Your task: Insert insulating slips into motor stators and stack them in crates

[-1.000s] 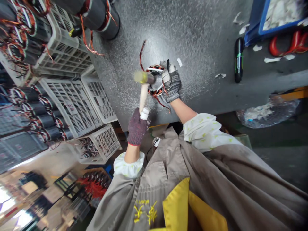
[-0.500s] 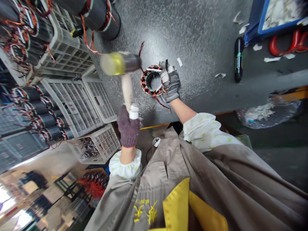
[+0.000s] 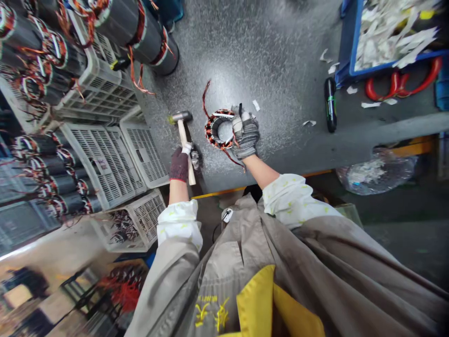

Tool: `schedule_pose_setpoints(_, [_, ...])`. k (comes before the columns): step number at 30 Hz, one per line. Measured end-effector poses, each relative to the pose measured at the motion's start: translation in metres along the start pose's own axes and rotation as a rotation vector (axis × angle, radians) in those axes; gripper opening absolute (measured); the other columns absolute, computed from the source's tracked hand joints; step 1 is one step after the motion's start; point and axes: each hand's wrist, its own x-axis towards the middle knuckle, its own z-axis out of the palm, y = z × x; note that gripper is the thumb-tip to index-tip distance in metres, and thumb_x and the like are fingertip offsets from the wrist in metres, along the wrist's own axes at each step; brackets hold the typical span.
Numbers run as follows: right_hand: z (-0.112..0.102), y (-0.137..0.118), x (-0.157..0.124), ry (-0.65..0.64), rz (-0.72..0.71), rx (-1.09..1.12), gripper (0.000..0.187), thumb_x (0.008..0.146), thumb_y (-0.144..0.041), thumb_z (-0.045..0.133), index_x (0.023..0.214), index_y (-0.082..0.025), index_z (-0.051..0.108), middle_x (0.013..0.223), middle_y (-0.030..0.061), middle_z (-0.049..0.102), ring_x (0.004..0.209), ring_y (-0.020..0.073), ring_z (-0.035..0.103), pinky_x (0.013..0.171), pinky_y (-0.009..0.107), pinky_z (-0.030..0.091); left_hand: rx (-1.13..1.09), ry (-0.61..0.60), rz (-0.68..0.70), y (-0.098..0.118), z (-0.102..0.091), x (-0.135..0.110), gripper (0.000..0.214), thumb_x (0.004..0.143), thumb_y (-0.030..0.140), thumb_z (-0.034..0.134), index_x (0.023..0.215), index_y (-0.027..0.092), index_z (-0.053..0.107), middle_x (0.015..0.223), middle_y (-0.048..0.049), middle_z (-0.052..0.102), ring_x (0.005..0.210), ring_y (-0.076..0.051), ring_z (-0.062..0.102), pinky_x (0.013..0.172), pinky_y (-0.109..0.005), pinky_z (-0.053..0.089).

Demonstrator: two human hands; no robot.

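My left hand point(image 3: 179, 164), in a dark maroon knitted glove with white tape on a digit, is closed at the handle of a hammer point(image 3: 183, 133). The hammer, with a pale wooden handle and a metal and yellow head, is low over the bench at the left. A motor stator point(image 3: 214, 128) with copper windings, white strips and loose wire leads stands on the bench, its round opening facing up. My right hand point(image 3: 245, 133), in a grey striped glove with taped fingertips, grips the stator's right side. Its fingertips are partly hidden.
Grey crates point(image 3: 105, 159) and stacked stators point(image 3: 133, 32) line the left side. On the right lie a black marker point(image 3: 330, 104), red-handled scissors point(image 3: 396, 86) and a blue bin point(image 3: 351, 56) of white scraps. Paper bits point(image 3: 309, 123) dot the metal bench point(image 3: 277, 61).
The hammer has come down from its raised position beside the stator to low over the bench at the left, with my left hand. My right hand stays on the stator. The view has shifted slightly.
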Motion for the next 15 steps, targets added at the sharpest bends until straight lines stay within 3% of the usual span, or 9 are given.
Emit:
schedule_pose_setpoints(2, [-0.004,-0.003,-0.007,0.003,0.076,-0.016,0.047,0.111,-0.022,0.055,0.151,-0.022,0.079,0.144,0.0151,0.081,0.140,0.0334,0.077,0.127,0.052,0.058,0.201,0.143,0.103,-0.005,-0.002,0.006,0.031,0.099,0.049,0.081,0.115,0.022,0.077,0.097,-0.0052,0.080,0.089,-0.022,0.078,0.087,-0.034,0.066])
schedule_pose_setpoints(3, [-0.007,-0.005,-0.011,0.006,0.096,-0.023,0.046,0.111,-0.023,0.055,0.151,-0.023,0.079,0.144,0.0151,0.080,0.142,0.0336,0.075,0.128,0.053,0.056,0.300,0.209,0.182,-0.005,-0.001,0.005,0.036,0.100,0.044,0.078,0.128,0.023,0.078,0.115,-0.0092,0.084,0.110,-0.027,0.080,0.102,-0.039,0.065])
schedule_pose_setpoints(5, [-0.010,-0.006,-0.019,0.026,0.090,-0.027,0.045,0.113,-0.027,0.052,0.149,-0.023,0.079,0.143,0.0154,0.080,0.143,0.0338,0.074,0.129,0.056,0.055,0.466,0.270,0.361,0.002,0.006,-0.004,0.047,0.104,0.041,0.071,0.148,0.023,0.075,0.144,-0.0136,0.081,0.139,-0.030,0.074,0.123,-0.044,0.057])
schedule_pose_setpoints(6, [-0.011,-0.007,-0.022,0.045,0.081,-0.020,0.045,0.114,-0.028,0.050,0.147,-0.023,0.079,0.142,0.0153,0.080,0.143,0.0336,0.073,0.128,0.057,0.056,0.511,0.237,0.434,0.008,0.013,-0.009,0.049,0.107,0.043,0.069,0.151,0.023,0.074,0.150,-0.0144,0.079,0.145,-0.031,0.072,0.127,-0.044,0.054])
schedule_pose_setpoints(9, [-0.016,-0.011,-0.028,0.080,0.079,0.034,0.048,0.115,-0.030,0.043,0.144,-0.023,0.080,0.144,0.0149,0.080,0.141,0.0328,0.073,0.126,0.058,0.057,0.666,0.038,0.551,0.033,0.040,-0.020,0.050,0.108,0.051,0.071,0.150,0.024,0.075,0.147,-0.0150,0.080,0.144,-0.034,0.073,0.125,-0.046,0.054])
schedule_pose_setpoints(11, [-0.020,-0.016,-0.029,0.057,0.100,0.071,0.048,0.115,-0.031,0.042,0.143,-0.022,0.079,0.145,0.0160,0.079,0.141,0.0333,0.073,0.125,0.058,0.057,0.794,-0.013,0.555,0.048,0.054,-0.016,0.047,0.104,0.054,0.077,0.139,0.024,0.080,0.139,-0.0162,0.083,0.142,-0.038,0.074,0.121,-0.049,0.055])
schedule_pose_setpoints(13, [-0.029,-0.022,-0.031,0.012,0.095,0.106,0.046,0.114,-0.032,0.045,0.143,-0.021,0.079,0.147,0.0169,0.079,0.141,0.0336,0.072,0.127,0.058,0.056,0.818,-0.032,0.548,0.056,0.059,-0.003,0.039,0.103,0.055,0.077,0.125,0.023,0.084,0.127,-0.0153,0.086,0.136,-0.038,0.076,0.119,-0.049,0.056])
schedule_pose_setpoints(15, [-0.043,-0.019,-0.034,-0.011,0.052,0.152,0.047,0.113,-0.033,0.047,0.145,-0.021,0.078,0.148,0.0168,0.078,0.142,0.0328,0.072,0.129,0.056,0.055,0.696,-0.065,0.563,0.054,0.053,0.012,0.035,0.105,0.055,0.074,0.115,0.023,0.085,0.116,-0.0123,0.088,0.127,-0.034,0.078,0.118,-0.046,0.058])
